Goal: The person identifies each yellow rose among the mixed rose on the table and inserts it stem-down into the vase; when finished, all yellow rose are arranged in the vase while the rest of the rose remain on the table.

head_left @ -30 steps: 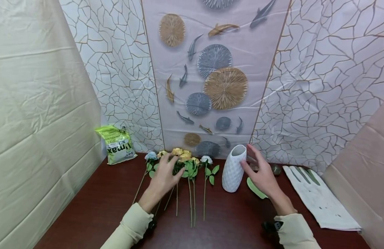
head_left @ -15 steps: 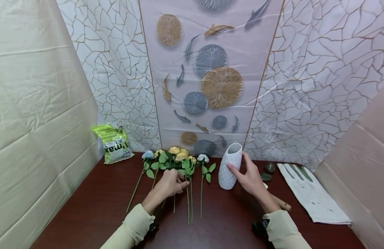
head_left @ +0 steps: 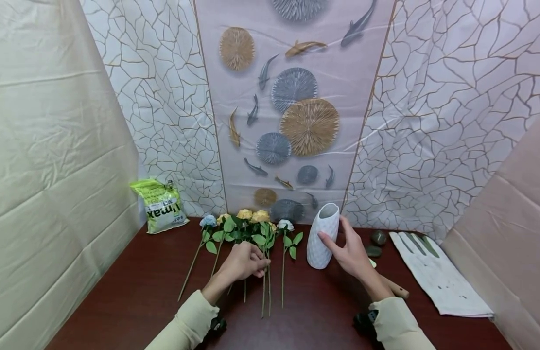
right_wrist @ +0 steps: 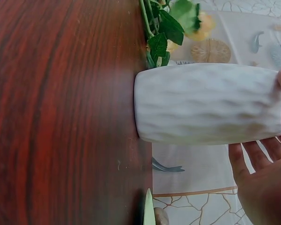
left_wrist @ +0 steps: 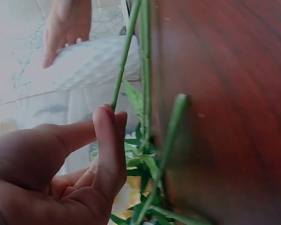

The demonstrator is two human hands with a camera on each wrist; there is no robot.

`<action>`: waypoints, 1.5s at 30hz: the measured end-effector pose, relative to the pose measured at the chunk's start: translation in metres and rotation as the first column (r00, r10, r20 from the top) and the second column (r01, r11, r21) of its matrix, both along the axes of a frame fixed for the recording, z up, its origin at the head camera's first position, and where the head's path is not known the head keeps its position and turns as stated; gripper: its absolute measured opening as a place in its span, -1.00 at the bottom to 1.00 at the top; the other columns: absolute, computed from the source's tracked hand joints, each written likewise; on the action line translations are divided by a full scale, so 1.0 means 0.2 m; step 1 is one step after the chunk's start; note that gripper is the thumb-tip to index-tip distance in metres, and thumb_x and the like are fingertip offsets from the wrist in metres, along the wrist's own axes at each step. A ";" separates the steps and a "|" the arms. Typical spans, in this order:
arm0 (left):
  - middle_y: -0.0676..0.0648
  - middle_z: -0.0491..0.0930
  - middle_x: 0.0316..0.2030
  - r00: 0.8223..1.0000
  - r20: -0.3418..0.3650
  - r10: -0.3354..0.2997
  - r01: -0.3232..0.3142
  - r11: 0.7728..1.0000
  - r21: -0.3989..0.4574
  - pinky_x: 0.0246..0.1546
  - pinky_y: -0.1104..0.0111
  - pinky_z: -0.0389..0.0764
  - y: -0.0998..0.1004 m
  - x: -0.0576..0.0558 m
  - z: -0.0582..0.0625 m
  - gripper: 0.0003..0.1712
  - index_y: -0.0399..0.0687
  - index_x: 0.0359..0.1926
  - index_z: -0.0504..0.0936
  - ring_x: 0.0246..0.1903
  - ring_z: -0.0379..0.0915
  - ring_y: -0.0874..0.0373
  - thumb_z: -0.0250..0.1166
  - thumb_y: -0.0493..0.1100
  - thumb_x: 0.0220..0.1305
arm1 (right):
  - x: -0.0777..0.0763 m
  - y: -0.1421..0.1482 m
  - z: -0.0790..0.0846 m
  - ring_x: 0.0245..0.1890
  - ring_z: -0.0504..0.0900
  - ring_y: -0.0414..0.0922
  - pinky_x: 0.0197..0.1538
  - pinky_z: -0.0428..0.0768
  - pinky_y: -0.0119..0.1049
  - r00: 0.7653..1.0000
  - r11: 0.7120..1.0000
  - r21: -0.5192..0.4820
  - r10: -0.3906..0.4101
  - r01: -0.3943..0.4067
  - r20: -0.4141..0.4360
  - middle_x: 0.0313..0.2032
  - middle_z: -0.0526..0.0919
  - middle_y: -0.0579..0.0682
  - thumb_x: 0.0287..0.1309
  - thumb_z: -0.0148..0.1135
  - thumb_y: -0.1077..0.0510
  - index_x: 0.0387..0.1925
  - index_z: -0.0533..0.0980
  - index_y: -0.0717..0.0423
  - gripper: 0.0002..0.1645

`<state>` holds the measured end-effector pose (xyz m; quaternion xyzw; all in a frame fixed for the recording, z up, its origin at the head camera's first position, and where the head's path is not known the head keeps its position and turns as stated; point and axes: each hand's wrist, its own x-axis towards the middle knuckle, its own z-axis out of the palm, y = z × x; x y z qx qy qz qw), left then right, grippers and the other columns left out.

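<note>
My left hand (head_left: 243, 262) pinches the green stem (left_wrist: 124, 61) of an artificial flower between thumb and forefinger. Yellow roses (head_left: 260, 216) lie in a bunch beyond that hand, their leafy stems pointing toward me. A blue rose (head_left: 208, 221) lies on the left of the bunch and a white rose (head_left: 285, 225) on the right. The white textured vase (head_left: 320, 243) stands upright on the table, its slanted mouth facing up. My right hand (head_left: 353, 250) holds the vase from its right side, thumb on the front and fingers behind, partly hidden.
A green printed bag (head_left: 162, 206) stands at the back left of the dark red table (head_left: 121, 301). Right of the vase are dark stones (head_left: 378, 237) and a wooden handle (head_left: 396, 288), partly behind my right arm. A white glove-like cloth (head_left: 444, 282) lies far right.
My left hand has come down from over the blooms and now pinches a stem. My right hand has moved onto the vase. The head view has shifted slightly.
</note>
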<state>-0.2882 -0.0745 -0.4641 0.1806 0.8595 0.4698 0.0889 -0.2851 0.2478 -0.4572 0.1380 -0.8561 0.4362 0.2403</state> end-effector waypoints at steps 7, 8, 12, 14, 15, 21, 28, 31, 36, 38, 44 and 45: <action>-0.10 0.78 -0.45 0.992 -0.123 0.036 -0.029 0.998 0.058 -0.42 0.03 0.75 0.01 0.01 0.09 -0.83 -0.13 -0.23 0.71 -0.54 0.72 0.05 0.37 -0.11 0.35 | -0.01 0.00 0.00 0.10 0.57 -0.19 0.08 0.57 -0.21 1.000 1.000 0.003 0.015 -0.015 -0.010 0.09 0.61 -0.11 0.30 0.32 -0.11 0.41 0.26 -0.22 -0.27; -0.10 0.78 -0.45 0.988 -0.149 0.049 -0.039 0.997 0.066 -0.43 0.06 0.75 0.01 0.01 0.10 -0.84 -0.13 -0.22 0.72 -0.55 0.72 0.07 0.36 -0.11 0.35 | -0.01 0.00 0.00 0.10 0.57 -0.19 0.08 0.57 -0.21 1.000 1.000 0.004 0.015 -0.015 -0.011 0.09 0.61 -0.11 0.30 0.32 -0.11 0.42 0.25 -0.21 -0.27; 0.01 0.77 -0.48 0.952 -0.284 0.117 -0.089 0.990 0.111 -0.54 0.28 0.70 0.02 -0.01 0.17 -0.88 0.01 -0.17 0.73 -0.57 0.68 0.19 0.36 -0.08 0.36 | -0.01 0.00 -0.01 0.12 0.56 -0.18 0.11 0.57 -0.11 1.000 1.000 0.001 0.024 -0.024 -0.007 0.11 0.60 -0.11 0.32 0.31 -0.11 0.43 0.24 -0.23 -0.27; 0.03 0.77 -0.46 0.921 -0.359 0.152 -0.105 0.984 0.145 -0.55 0.40 0.67 0.04 -0.02 0.21 -0.86 0.06 -0.11 0.73 -0.56 0.68 0.22 0.34 -0.08 0.37 | -0.01 0.00 -0.01 0.13 0.56 -0.17 0.13 0.56 -0.07 1.000 1.000 0.000 0.029 -0.029 -0.009 0.11 0.59 -0.10 0.32 0.30 -0.10 0.43 0.24 -0.22 -0.27; 0.03 0.78 -0.45 0.904 -0.394 0.169 -0.110 0.980 0.167 -0.54 0.43 0.66 0.05 -0.03 0.23 -0.85 0.07 -0.08 0.73 -0.55 0.69 0.22 0.33 -0.08 0.38 | -0.01 0.01 -0.01 0.14 0.56 -0.17 0.14 0.55 -0.06 0.999 1.000 0.000 0.032 -0.032 -0.008 0.12 0.59 -0.10 0.33 0.30 -0.09 0.43 0.24 -0.22 -0.28; -0.04 0.80 -0.31 0.814 -0.516 0.267 -0.089 0.935 0.343 -0.45 0.41 0.73 0.11 -0.09 0.38 -0.70 -0.04 0.12 0.70 -0.46 0.73 0.17 0.26 -0.12 0.44 | 0.00 0.01 -0.02 0.15 0.54 -0.20 0.15 0.55 -0.17 1.000 1.000 0.010 0.025 -0.025 0.014 0.13 0.58 -0.12 0.33 0.30 -0.09 0.44 0.23 -0.24 -0.26; -0.18 0.78 -0.20 0.814 -0.511 0.274 0.059 0.838 0.543 -0.25 0.33 0.77 0.26 -0.17 0.56 -0.67 0.07 0.20 0.64 -0.31 0.75 0.10 0.19 -0.16 0.49 | -0.01 0.01 -0.03 0.12 0.54 -0.24 0.10 0.52 -0.39 1.000 1.000 0.013 0.022 -0.022 -0.003 0.12 0.59 -0.11 0.31 0.32 -0.06 0.44 0.24 -0.22 -0.25; -0.22 0.77 -0.19 0.826 -0.496 0.267 0.102 0.794 0.599 -0.22 0.28 0.77 0.33 -0.19 0.62 -0.68 0.03 0.19 0.64 -0.29 0.74 -0.02 0.19 -0.15 0.48 | -0.01 0.00 -0.02 0.11 0.55 -0.20 0.09 0.52 -0.43 0.999 0.999 0.018 0.027 -0.027 -0.020 0.11 0.60 -0.07 0.31 0.33 -0.01 0.44 0.24 -0.14 -0.24; -0.18 0.78 -0.20 0.827 -0.488 0.278 0.113 0.768 0.630 -0.22 0.30 0.77 0.44 -0.20 0.71 -0.67 -0.05 0.18 0.65 -0.29 0.74 -0.11 0.20 -0.13 0.48 | 0.05 -0.04 0.04 0.10 0.57 -0.11 0.08 0.55 -0.38 0.999 0.999 0.014 0.035 -0.034 -0.033 0.11 0.61 0.03 0.31 0.34 0.07 0.44 0.25 0.03 -0.24; -0.17 0.78 -0.20 0.827 -0.492 0.270 0.114 0.778 0.618 -0.23 0.34 0.76 0.49 -0.20 0.73 -0.67 -0.09 0.17 0.65 -0.30 0.75 -0.07 0.20 -0.15 0.48 | 0.08 -0.06 0.08 0.09 0.57 -0.10 0.07 0.56 -0.37 0.999 0.999 0.016 0.037 -0.037 -0.034 0.10 0.62 0.06 0.31 0.34 0.09 0.43 0.26 0.09 -0.25; 0.06 0.81 -0.26 0.821 -0.536 0.197 0.042 0.915 0.401 -0.42 0.50 0.68 0.61 -0.18 0.73 -0.70 0.08 0.14 0.70 -0.38 0.71 0.32 0.21 -0.06 0.48 | 0.12 -0.08 0.14 0.08 0.57 -0.12 0.07 0.55 -0.41 0.998 0.999 0.014 0.045 -0.044 -0.046 0.10 0.63 0.06 0.32 0.33 0.11 0.42 0.27 0.13 -0.27; 0.10 0.80 -0.28 0.824 -0.537 0.178 0.030 0.934 0.355 -0.43 0.53 0.65 0.63 -0.18 0.72 -0.70 0.11 0.12 0.70 -0.38 0.69 0.38 0.22 -0.03 0.48 | 0.12 -0.08 0.14 0.09 0.57 -0.13 0.07 0.55 -0.41 0.998 0.999 0.013 0.048 -0.047 -0.047 0.11 0.62 0.05 0.32 0.32 0.11 0.43 0.26 0.13 -0.26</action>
